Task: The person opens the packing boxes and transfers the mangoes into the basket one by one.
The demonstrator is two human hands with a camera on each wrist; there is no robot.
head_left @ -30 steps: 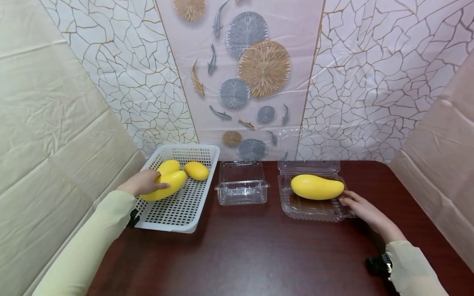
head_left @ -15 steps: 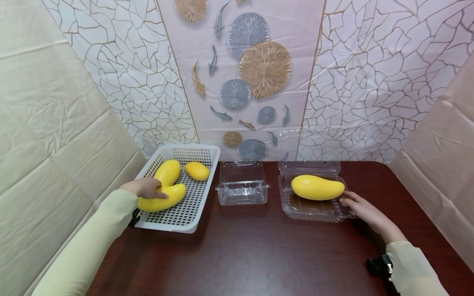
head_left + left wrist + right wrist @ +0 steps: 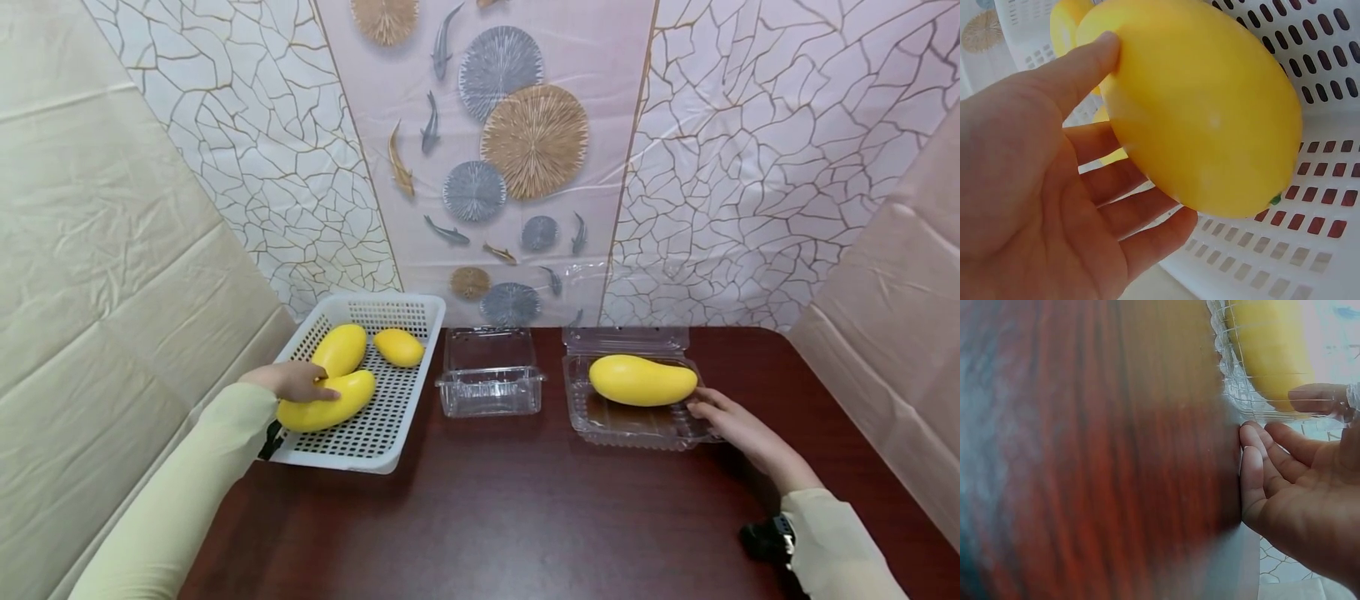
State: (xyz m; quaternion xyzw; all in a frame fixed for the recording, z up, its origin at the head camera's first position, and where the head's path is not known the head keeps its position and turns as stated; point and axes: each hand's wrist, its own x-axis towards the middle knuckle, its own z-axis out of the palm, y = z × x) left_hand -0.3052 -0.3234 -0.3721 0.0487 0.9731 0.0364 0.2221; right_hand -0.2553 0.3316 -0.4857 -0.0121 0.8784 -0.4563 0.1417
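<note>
In the head view, my left hand (image 3: 296,383) grips a long yellow mango (image 3: 337,404) in the white perforated basket (image 3: 384,421). The left wrist view shows the thumb (image 3: 1088,65) on top of this mango, with the other fingers under its side. Two more mangoes lie behind it: a large one (image 3: 341,346) right beside it and a small one (image 3: 400,347). On the right, my right hand (image 3: 750,433) pinches the near right edge of an open clear plastic clamshell box (image 3: 630,423), thumb inside, fingers outside. One large mango (image 3: 641,381) lies in that box.
Between basket and clamshell stands a second, smaller clear plastic box (image 3: 491,398) with its lid raised. All stand on a dark red wooden table (image 3: 525,508). A patterned cloth wall (image 3: 487,242) rises behind, and beige cloth panels (image 3: 97,333) close both sides.
My left hand has shifted the long mango towards the near side of the basket, away from the large one behind it. My right hand keeps its place on the clamshell box.
</note>
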